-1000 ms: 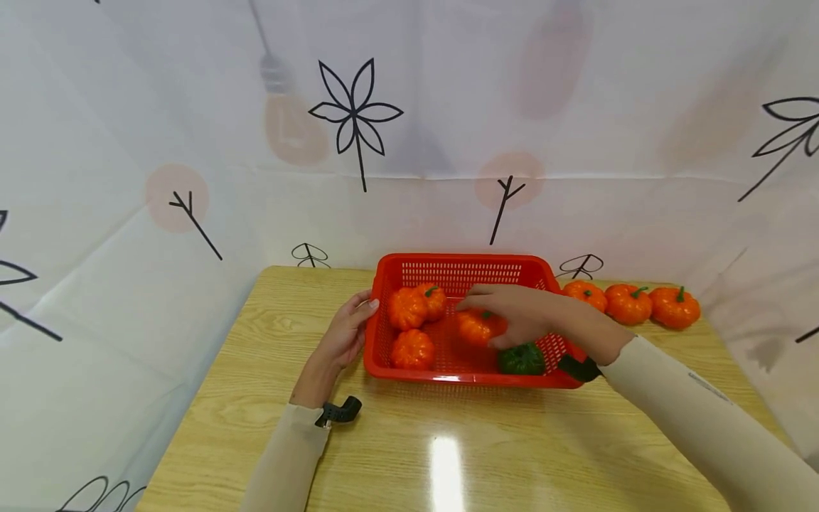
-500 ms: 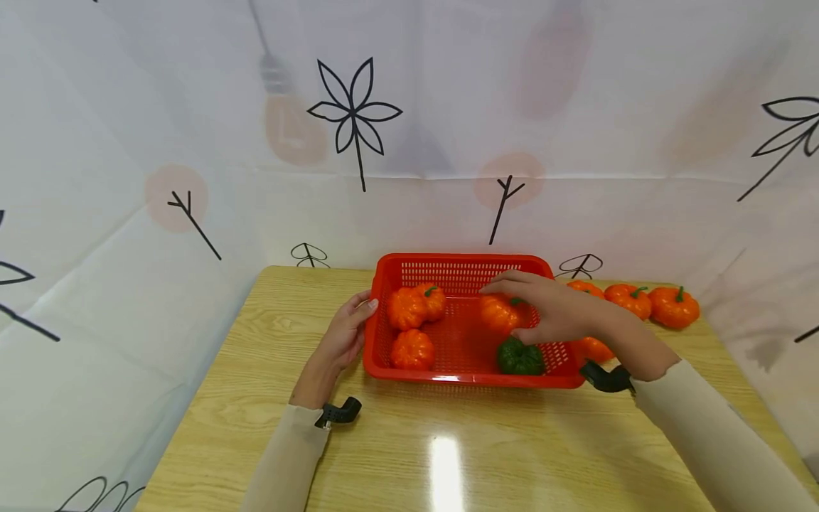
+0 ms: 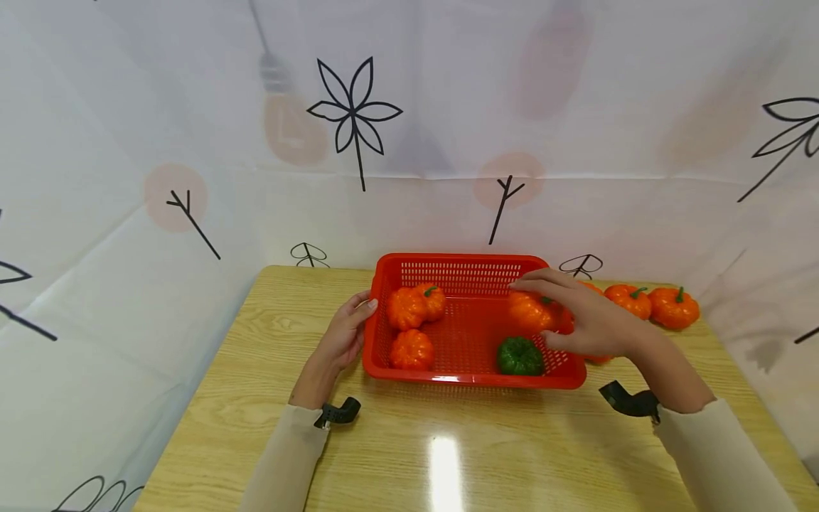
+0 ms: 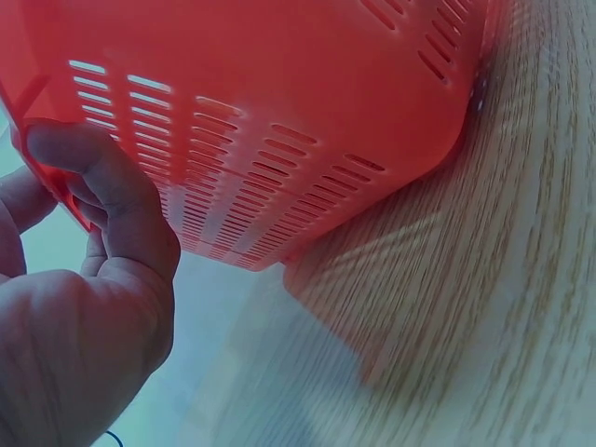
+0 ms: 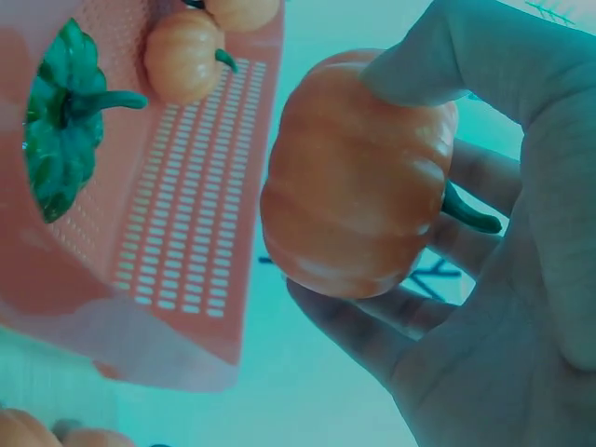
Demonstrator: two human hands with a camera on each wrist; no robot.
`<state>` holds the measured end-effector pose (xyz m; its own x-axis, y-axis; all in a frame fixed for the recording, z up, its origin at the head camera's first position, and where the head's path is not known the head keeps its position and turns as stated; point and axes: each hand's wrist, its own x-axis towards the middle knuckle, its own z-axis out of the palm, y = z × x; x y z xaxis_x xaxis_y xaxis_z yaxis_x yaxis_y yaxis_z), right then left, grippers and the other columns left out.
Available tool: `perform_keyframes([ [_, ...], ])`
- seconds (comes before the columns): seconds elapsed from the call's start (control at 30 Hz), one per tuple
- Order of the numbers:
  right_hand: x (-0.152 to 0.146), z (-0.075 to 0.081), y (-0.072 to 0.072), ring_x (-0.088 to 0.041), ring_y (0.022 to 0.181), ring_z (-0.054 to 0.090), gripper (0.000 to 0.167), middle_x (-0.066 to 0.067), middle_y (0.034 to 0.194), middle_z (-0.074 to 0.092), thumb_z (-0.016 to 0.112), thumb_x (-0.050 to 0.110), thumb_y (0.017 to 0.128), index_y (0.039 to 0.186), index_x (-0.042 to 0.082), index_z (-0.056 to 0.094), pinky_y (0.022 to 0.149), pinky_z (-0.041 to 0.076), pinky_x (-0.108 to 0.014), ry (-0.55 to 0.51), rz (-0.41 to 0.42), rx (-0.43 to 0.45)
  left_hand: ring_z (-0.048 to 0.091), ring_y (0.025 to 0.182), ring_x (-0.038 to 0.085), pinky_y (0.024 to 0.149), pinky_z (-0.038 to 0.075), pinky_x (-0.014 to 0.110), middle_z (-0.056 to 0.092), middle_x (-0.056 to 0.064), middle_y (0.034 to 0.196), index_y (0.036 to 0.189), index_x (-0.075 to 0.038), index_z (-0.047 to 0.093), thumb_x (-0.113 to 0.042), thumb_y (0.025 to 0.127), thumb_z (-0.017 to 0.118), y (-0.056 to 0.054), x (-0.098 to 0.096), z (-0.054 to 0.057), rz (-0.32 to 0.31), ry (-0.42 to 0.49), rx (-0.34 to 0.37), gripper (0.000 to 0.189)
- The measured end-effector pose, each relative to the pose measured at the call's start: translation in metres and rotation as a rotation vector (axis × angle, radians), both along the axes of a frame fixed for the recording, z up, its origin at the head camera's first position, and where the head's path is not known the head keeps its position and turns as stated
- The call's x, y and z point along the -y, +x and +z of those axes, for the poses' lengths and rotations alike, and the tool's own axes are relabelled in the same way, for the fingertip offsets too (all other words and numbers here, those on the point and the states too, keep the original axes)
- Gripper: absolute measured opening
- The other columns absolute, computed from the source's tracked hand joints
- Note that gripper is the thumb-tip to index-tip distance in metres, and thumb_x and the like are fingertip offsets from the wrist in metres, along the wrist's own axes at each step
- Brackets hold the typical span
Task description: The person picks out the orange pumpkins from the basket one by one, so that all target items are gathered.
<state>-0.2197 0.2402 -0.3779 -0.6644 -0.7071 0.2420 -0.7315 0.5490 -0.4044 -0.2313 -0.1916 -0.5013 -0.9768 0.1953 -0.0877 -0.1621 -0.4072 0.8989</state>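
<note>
My left hand [image 3: 345, 334] grips the left rim of a red plastic basket [image 3: 473, 381]; in the left wrist view the fingers [image 4: 107, 177] curl over that rim. Held in my right hand [image 3: 595, 323] is a small orange pumpkin [image 3: 530, 311], raised over the basket's right end. The right wrist view shows the thumb on one side of this pumpkin [image 5: 358, 177] and fingers on the other, its green stem toward the palm. Inside the basket lie a dark green pumpkin [image 3: 520, 357] at the front right and three orange pumpkins [image 3: 412, 349] at the left.
Right of the basket, a row of orange pumpkins [image 3: 628, 302] sits along the back of the wooden table [image 3: 397, 448]. Another orange pumpkin [image 3: 599, 359] peeks out beneath my right hand, mostly hidden. A printed white cloth [image 3: 422, 213] hangs behind the table.
My right hand has moved right with the orange pumpkin, from the basket's middle to its right end, uncovering the green pumpkin. My left hand and the basket have stayed put.
</note>
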Motion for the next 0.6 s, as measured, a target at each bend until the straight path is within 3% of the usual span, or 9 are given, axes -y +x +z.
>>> perform_keyframes([
  [0.1, -0.005, -0.004, 0.005, -0.022, 0.132, 0.048, 0.082, 0.001, 0.155, 0.048, 0.075, -0.003, 0.078, 0.153, 0.022, 0.054, 0.084, 0.052, -0.042, -0.025, -0.053, 0.004, 0.070, 0.107, 0.015, 0.091, 0.062, 0.030, 0.061, 0.009, 0.128, 0.148, -0.003, 0.042, -0.013, 0.112, 0.054, 0.000, 0.000, -0.001, -0.002, 0.002, 0.000, 0.040],
  [0.23, -0.014, -0.008, 0.014, -0.030, 0.141, 0.041, 0.081, 0.002, 0.157, 0.047, 0.076, -0.003, 0.077, 0.150, 0.025, 0.057, 0.096, 0.050, -0.059, -0.061, -0.126, 0.016, 0.070, 0.107, 0.016, 0.092, 0.062, 0.030, 0.061, 0.009, 0.127, 0.148, -0.002, 0.041, -0.012, 0.112, 0.054, 0.000, 0.000, 0.000, 0.000, 0.001, 0.003, 0.040],
  [0.3, -0.019, -0.010, 0.018, -0.029, 0.142, 0.040, 0.082, 0.001, 0.158, 0.046, 0.076, -0.004, 0.076, 0.150, 0.025, 0.057, 0.097, 0.049, -0.059, -0.078, -0.150, 0.017, 0.070, 0.107, 0.015, 0.091, 0.062, 0.030, 0.062, 0.009, 0.127, 0.149, -0.002, 0.042, -0.012, 0.112, 0.053, 0.000, 0.000, 0.000, 0.006, 0.001, 0.006, 0.040],
  [0.43, -0.028, -0.015, 0.026, -0.019, 0.142, 0.037, 0.082, 0.003, 0.160, 0.044, 0.077, -0.005, 0.076, 0.151, 0.024, 0.057, 0.093, 0.049, -0.040, -0.100, -0.188, -0.016, 0.071, 0.106, 0.015, 0.090, 0.063, 0.029, 0.062, 0.010, 0.126, 0.149, -0.002, 0.042, -0.011, 0.112, 0.053, 0.001, 0.000, 0.002, 0.015, 0.005, 0.010, 0.039],
  [0.6, -0.042, -0.024, 0.031, -0.006, 0.139, 0.038, 0.085, -0.001, 0.158, 0.048, 0.078, -0.008, 0.072, 0.150, 0.019, 0.060, 0.095, 0.040, -0.022, -0.148, -0.220, -0.078, 0.070, 0.109, 0.016, 0.094, 0.062, 0.032, 0.063, 0.010, 0.129, 0.150, -0.003, 0.043, -0.013, 0.112, 0.055, 0.001, 0.000, 0.001, 0.012, -0.004, 0.012, 0.041],
])
